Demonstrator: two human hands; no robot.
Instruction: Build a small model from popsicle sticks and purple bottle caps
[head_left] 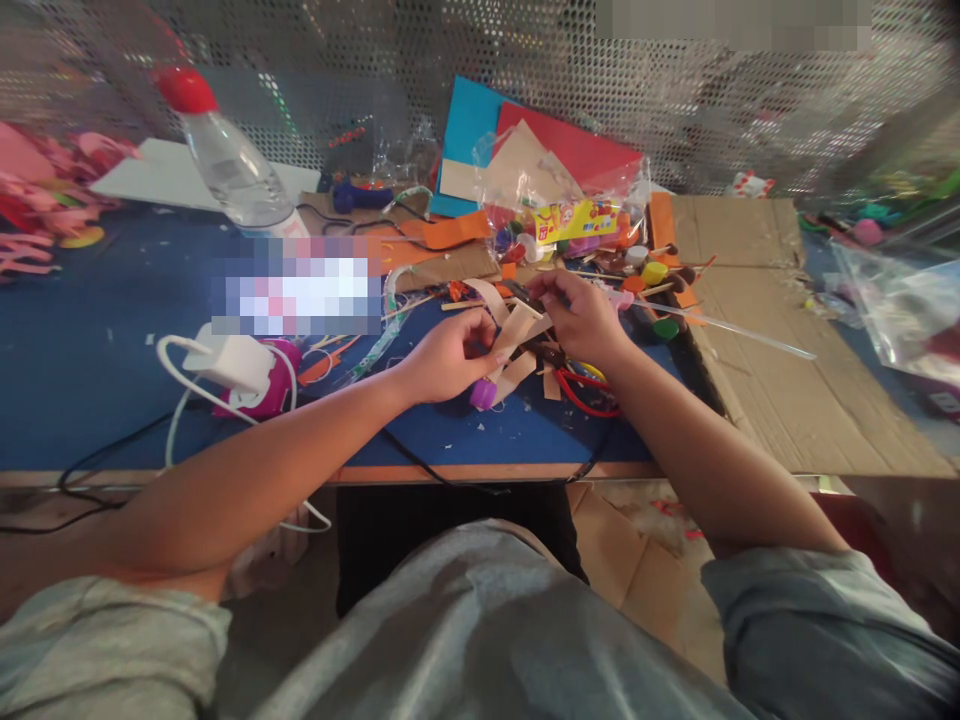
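Note:
My left hand is closed, with thumb and fingers pinching a beige paper strip over the blue table. My right hand is also closed, its fingertips by the strip's upper end and close to a dark object; what it grips is partly hidden. Below the strip lie more beige paper pieces and a small purple cap. A pair of scissors with red handles rests under my right wrist.
To the left stand a water bottle with a red cap and a white charger with its cable. Behind my hands are plastic-bagged craft supplies and coloured sheets. Flat cardboard covers the right side.

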